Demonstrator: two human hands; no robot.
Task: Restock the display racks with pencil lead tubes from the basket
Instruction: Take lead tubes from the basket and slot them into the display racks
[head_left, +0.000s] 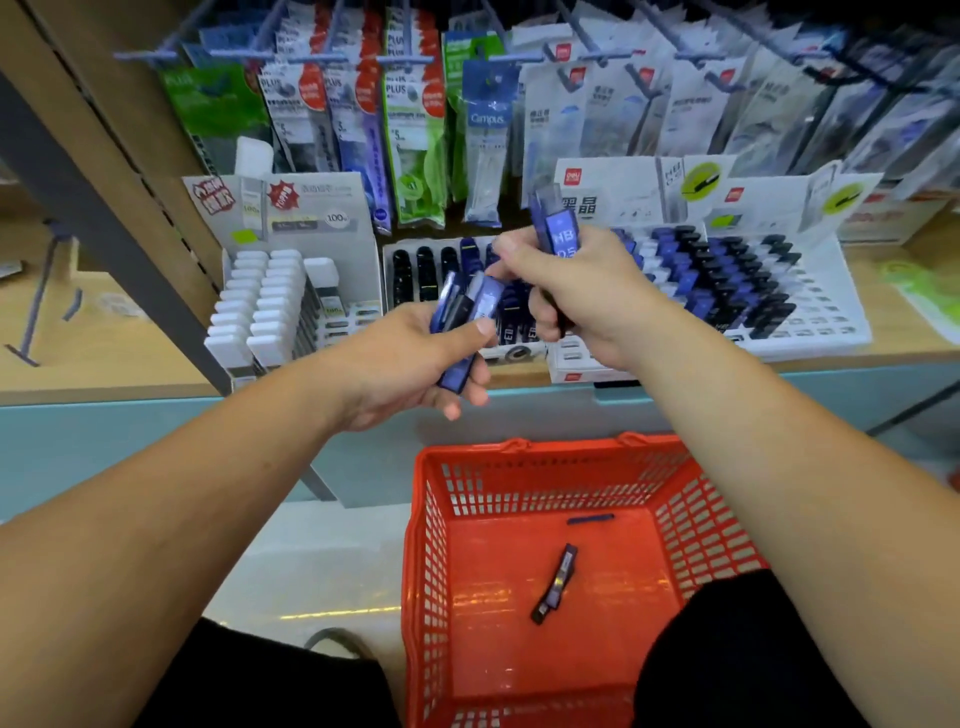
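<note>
Wooden shop shelf (104, 353), display racks (823, 317), red basket (432, 545) on pale floor (322, 561)

Both bare forearms stretch forward, wrists close together. The left hand (410, 364) is turned palm-in, thumb pressed down on a bundle of lead tubes (467, 312) lying across its curled fingers. The right hand (576, 291) is knuckles-up and grips a single tube (558, 228) upright, its forefinger and thumb reaching out close to the left hand's bundle.
</note>
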